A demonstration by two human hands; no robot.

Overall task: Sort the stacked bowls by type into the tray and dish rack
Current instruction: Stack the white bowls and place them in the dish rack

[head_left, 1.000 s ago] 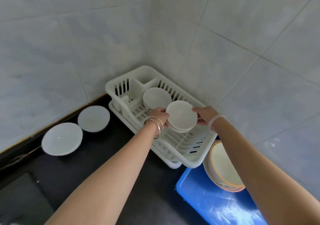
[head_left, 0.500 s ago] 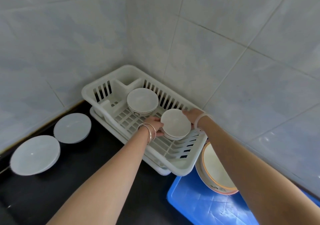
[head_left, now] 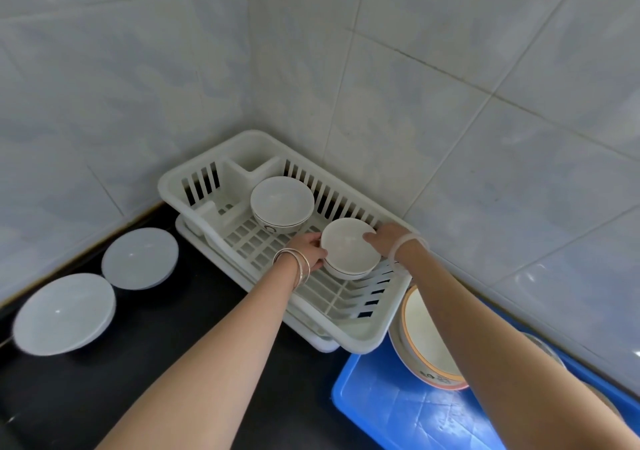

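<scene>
A white dish rack (head_left: 363, 340) stands in the tiled corner. Inside it, toward the back, sits a white bowl (head_left: 282, 203) with a dark line near its rim. A second white bowl (head_left: 348, 247) of the same kind rests low in the rack's near half. My left hand (head_left: 306, 250) grips its left side and my right hand (head_left: 388, 240) holds its right rim. An orange-rimmed bowl (head_left: 427, 342) leans on edge in the blue tray (head_left: 391, 411) at the lower right, partly hidden by my right forearm.
Two white round plates (head_left: 140, 257) (head_left: 64, 312) lie on the black counter (head_left: 166, 345) to the left of the rack. Tiled walls close in behind and to the right. Another dish edge (head_left: 543, 344) shows in the tray beyond my right arm.
Both hands have lowered the held bowl further down into the rack's near half. The camera view has shifted slightly.
</scene>
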